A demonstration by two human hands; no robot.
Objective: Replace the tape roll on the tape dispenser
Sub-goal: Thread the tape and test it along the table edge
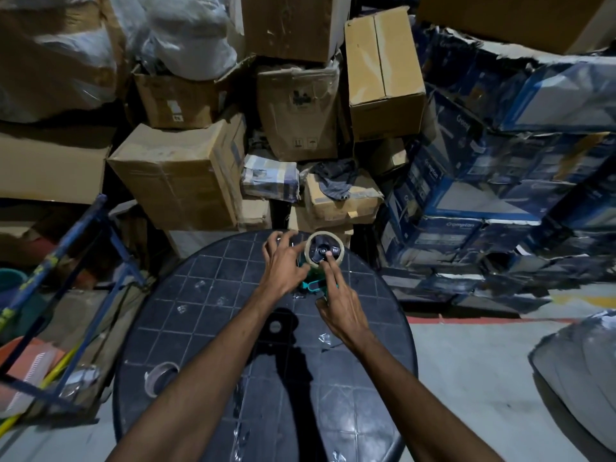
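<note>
Hands hide most of what I work on: of the tape dispenser (315,284) only a teal strip shows between my palms, its handle and blade out of sight. The dim light and blur leave small scraps on the dark round surface (200,311) hard to name. My forearms are cut off at the bottom edge.

The tape roll (324,252) sits on the dispenser near the surface's 12 o'clock rim, its open face toward me, dark hub in the middle. My right hand (340,305) lies at 6 o'clock of the roll, one finger stretched onto the hub, grip loose, closed on nothing. My left hand (283,265) is at 9 o'clock of the roll, fingers spread, thumb beside the roll's lower edge; whether it holds the dispenser frame I cannot tell. A spent tape core (160,378) lies at the surface's 8 o'clock edge.
</note>
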